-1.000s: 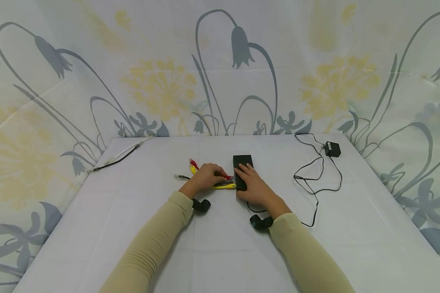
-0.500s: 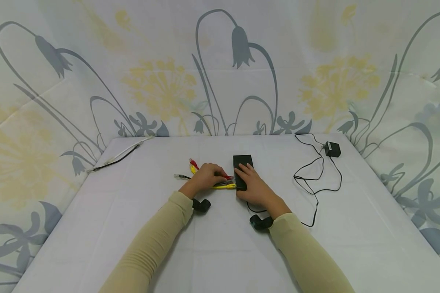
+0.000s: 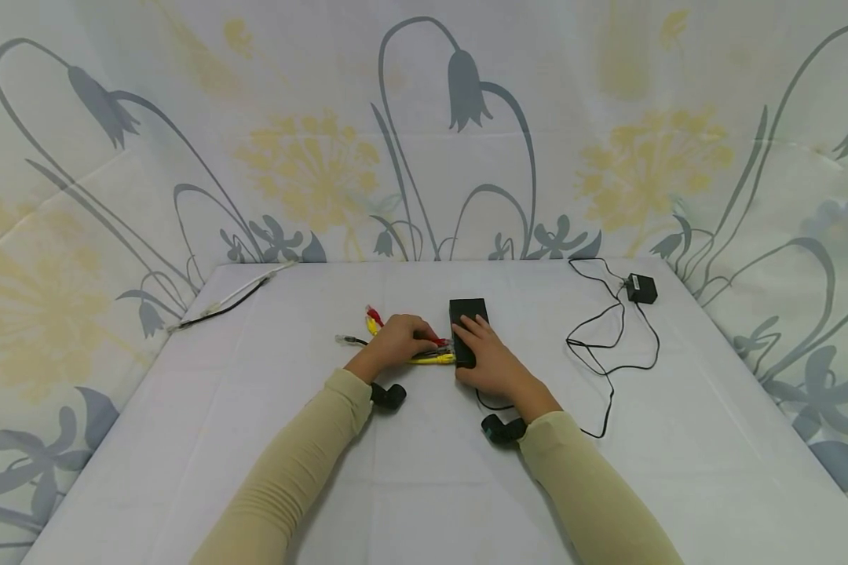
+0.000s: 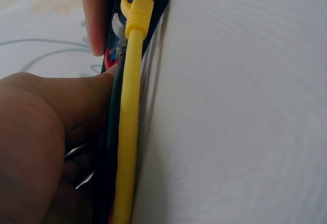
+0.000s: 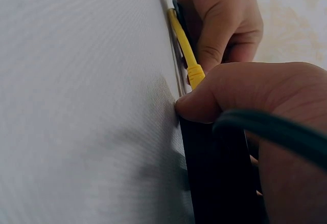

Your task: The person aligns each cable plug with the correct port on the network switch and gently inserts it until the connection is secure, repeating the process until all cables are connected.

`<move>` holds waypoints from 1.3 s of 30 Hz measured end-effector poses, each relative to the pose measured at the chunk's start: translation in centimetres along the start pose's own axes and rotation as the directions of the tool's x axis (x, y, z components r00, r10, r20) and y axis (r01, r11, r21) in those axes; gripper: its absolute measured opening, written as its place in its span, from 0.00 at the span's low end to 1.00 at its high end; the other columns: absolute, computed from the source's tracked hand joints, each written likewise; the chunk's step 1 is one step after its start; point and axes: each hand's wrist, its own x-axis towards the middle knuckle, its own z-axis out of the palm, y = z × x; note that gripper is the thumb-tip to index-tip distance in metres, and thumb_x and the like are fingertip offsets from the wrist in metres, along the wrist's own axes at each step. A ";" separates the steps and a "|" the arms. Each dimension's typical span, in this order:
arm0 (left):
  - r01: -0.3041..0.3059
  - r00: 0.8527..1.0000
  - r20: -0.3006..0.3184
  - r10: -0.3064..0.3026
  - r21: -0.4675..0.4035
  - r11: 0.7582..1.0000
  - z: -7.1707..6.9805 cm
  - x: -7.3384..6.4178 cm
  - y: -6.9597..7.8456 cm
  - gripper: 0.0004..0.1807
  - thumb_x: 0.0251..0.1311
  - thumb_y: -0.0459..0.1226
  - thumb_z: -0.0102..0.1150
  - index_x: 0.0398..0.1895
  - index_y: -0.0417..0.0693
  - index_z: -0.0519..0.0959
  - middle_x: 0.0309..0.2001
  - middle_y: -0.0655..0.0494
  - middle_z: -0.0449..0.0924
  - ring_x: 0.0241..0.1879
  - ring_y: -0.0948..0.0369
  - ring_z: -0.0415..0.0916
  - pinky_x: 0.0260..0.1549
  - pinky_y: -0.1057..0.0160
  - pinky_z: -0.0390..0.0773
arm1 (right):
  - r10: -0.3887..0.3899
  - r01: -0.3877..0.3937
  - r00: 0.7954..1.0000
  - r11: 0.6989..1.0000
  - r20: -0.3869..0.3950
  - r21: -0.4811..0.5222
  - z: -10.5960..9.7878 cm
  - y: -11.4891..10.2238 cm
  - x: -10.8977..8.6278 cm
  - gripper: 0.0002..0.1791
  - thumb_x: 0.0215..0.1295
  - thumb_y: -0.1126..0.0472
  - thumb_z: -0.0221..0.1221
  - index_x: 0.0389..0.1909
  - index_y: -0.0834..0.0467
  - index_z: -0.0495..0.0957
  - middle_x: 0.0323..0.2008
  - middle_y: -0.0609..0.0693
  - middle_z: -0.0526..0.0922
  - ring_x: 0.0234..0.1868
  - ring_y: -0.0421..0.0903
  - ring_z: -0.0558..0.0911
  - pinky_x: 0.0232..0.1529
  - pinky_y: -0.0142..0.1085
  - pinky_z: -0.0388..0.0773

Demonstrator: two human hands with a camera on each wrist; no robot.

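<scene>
Over at the far left of the white table (image 3: 424, 502), a white cable (image 3: 243, 290) and a black cable (image 3: 219, 313) lie along the edge. Nearer the middle, the loose ends of the red network cable (image 3: 440, 342), the yellow network cable (image 4: 130, 111) and the dark network cable (image 4: 116, 96) poke out beyond the person's left hand (image 3: 399, 341). Its thumb and fingers are closed in a pinch on the red one, right by the plug; the dark and yellow cables run just beside those fingertips, the yellow's plug seated in a port. Next comes the black network switch (image 3: 468, 308), held under the right hand (image 3: 491, 365), fingers spread across its top and thumb against the near end. Farther right, a thin black cord (image 3: 612, 392) loops across to a black power adapter (image 3: 641, 288).
</scene>
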 end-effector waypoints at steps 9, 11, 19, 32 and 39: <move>0.015 1.000 0.011 -0.014 -0.012 1.000 0.1 0.3 -0.2 0.07 0.56 0.44 0.59 0.36 0.56 0.83 0.37 0.63 0.80 0.40 0.64 0.73 0.42 0.63 0.74 | -0.002 0.002 1.000 1.000 -0.002 0.001 0.1 0.1 0.0 0.42 0.51 0.53 0.56 0.69 0.47 0.52 0.72 0.45 0.45 0.73 0.49 0.38 0.65 0.55 0.53; 0.010 1.000 0.014 -0.010 -0.012 1.000 0.2 0.3 -0.3 0.07 0.56 0.44 0.59 0.36 0.56 0.83 0.37 0.63 0.80 0.39 0.64 0.73 0.41 0.64 0.73 | -0.001 0.001 1.000 1.000 0.000 0.005 0.1 0.1 0.0 0.42 0.52 0.53 0.56 0.69 0.46 0.52 0.72 0.45 0.45 0.73 0.49 0.38 0.65 0.55 0.53; 0.007 1.000 0.012 -0.007 -0.043 0.999 0.0 0.3 -0.2 0.06 0.56 0.43 0.60 0.36 0.56 0.83 0.35 0.64 0.78 0.37 0.65 0.72 0.39 0.65 0.73 | -0.002 0.002 1.000 1.000 -0.003 -0.002 0.1 0.2 0.0 0.42 0.52 0.53 0.56 0.69 0.46 0.52 0.72 0.45 0.45 0.73 0.49 0.38 0.65 0.55 0.53; 0.029 0.999 0.017 -0.028 -0.040 0.999 0.0 0.2 0.1 0.08 0.56 0.44 0.59 0.36 0.56 0.82 0.37 0.63 0.80 0.40 0.64 0.73 0.42 0.63 0.73 | 0.001 -0.001 1.000 1.000 -0.001 -0.008 0.0 0.2 0.0 0.42 0.52 0.53 0.56 0.69 0.47 0.52 0.72 0.45 0.45 0.73 0.50 0.39 0.65 0.55 0.54; 0.032 0.999 -0.004 -0.032 -0.044 0.999 0.0 0.1 0.0 0.07 0.55 0.44 0.60 0.36 0.56 0.82 0.36 0.63 0.80 0.39 0.64 0.73 0.41 0.63 0.74 | 0.001 -0.001 1.000 1.000 -0.005 -0.001 0.0 0.0 0.0 0.42 0.52 0.52 0.56 0.69 0.46 0.52 0.72 0.45 0.45 0.73 0.49 0.38 0.65 0.55 0.53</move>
